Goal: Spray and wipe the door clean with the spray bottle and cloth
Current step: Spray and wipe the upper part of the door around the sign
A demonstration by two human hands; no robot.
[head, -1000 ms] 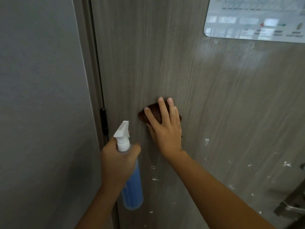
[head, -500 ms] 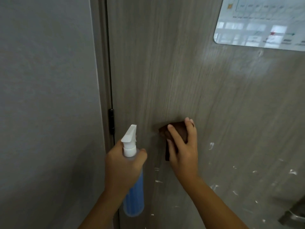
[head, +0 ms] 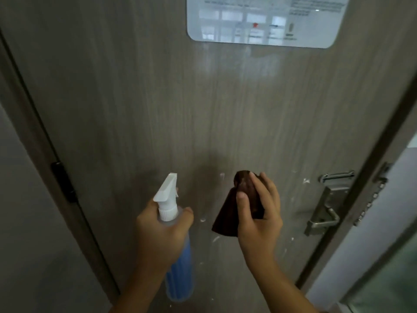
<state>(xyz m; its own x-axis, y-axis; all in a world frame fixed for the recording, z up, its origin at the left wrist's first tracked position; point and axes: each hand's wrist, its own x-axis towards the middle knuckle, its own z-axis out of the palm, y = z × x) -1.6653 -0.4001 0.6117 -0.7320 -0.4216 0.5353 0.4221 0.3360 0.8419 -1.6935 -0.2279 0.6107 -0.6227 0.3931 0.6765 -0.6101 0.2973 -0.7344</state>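
While both hands are full, the scene reads like this:

Left hand: the left hand (head: 162, 231), lower centre of the frame, is wrapped round the neck of the spray bottle (head: 174, 249); the white nozzle points up and toward the door, and the blue body hangs below the fist.

Right hand: the right hand (head: 259, 220), just right of the bottle, pinches the dark brown cloth (head: 237, 206) between thumb and curled fingers; the cloth is bunched and hangs in a loose fold, and I cannot tell whether its top edge touches the door.

Door: the grey wood-grain door (head: 158, 98) fills most of the frame; pale white flecks dot its lower centre, around and below the two hands and out toward the metal handle (head: 325, 213) at lower right.

Sign: a glossy white sign (head: 264, 19) sits at the top, right of centre.

Step in hand: probably a pause between wiping passes, with the cloth gathered in the fingers, not spread flat.

Next move: likely a fresh spray on the flecked patch, then the cloth pressed flat and rubbed across it; the specks near the handle will need working round the metal.
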